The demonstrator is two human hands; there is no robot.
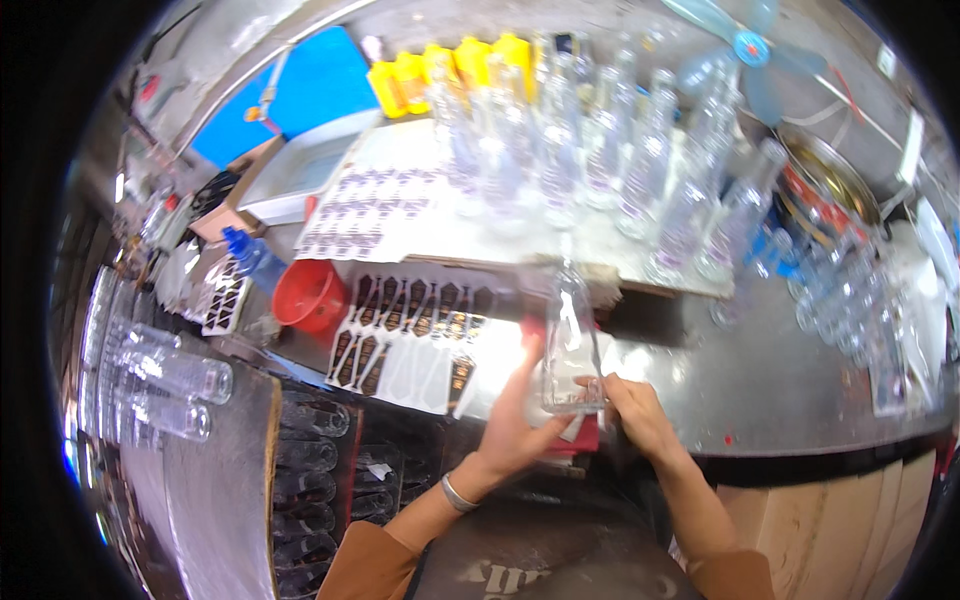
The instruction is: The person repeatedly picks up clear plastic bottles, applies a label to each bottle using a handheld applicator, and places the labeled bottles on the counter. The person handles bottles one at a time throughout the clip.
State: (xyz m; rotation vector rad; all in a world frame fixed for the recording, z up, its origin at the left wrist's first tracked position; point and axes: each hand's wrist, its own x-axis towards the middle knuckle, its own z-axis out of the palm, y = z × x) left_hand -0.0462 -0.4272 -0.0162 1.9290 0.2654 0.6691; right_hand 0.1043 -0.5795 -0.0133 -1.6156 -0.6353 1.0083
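My left hand [515, 425] is open, with the thumb spread away from the fingers, close up by the left side of a clear glass bottle [570, 340]. My right hand [640, 412] has bent fingers touching the bottle low on its right side, but I can't tell if they grip it. The bottle is in front of me, between my hands, with its neck up. A silver band [457, 494] is on my left wrist. Just under the bottle is something red [588, 437]. To the left lies a sheet of dark stickers [417, 308], then a red cup [308, 297]. Farther back, lots of clear bottles [557, 175] stand on a white board [400, 150]. Behind them are yellow bottles [408, 82].
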